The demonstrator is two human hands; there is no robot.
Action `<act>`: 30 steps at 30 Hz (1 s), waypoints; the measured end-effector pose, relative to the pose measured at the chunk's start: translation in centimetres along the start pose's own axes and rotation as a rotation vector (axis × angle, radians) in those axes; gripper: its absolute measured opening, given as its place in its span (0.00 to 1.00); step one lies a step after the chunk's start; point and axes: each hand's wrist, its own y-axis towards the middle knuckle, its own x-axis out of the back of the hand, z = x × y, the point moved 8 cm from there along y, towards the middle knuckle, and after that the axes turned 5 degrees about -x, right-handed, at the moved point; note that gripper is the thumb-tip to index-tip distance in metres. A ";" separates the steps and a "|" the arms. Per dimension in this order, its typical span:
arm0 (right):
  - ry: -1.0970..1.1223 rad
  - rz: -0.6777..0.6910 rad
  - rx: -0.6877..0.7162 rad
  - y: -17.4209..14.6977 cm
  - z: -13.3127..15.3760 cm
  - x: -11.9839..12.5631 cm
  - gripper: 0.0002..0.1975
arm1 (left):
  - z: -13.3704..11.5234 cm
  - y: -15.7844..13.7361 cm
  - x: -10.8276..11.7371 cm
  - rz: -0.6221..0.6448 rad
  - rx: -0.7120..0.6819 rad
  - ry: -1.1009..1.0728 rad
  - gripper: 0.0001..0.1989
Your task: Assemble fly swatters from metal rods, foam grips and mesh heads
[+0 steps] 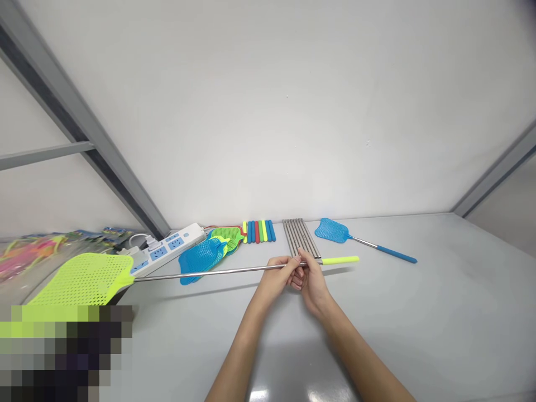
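Observation:
Both my hands are closed side by side on the metal shaft of a yellow-green fly swatter (226, 272). My left hand (281, 270) pinches the shaft, and my right hand (310, 274) grips it just left of the yellow handle. The shaft runs long to the left, where the perforated yellow head hangs, its lower part covered by blurred blocks. Behind my hands lies a row of metal rods (302, 234). To the right rests a blue fly swatter (364, 242) with a metal shaft and blue handle.
Several coloured handles (259, 231) lie in a row by the wall. Left of them are stacked swatter heads (204, 258) in blue, green and yellow, and a white power strip (170, 248). Plastic-wrapped colourful items (29, 254) sit at far left. Grey metal posts frame the table (419, 312).

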 end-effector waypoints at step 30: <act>-0.092 -0.025 -0.045 0.2 0.5 0.7 0.17 | 1.8 0.3 0.8 0.006 0.089 -0.145 0.23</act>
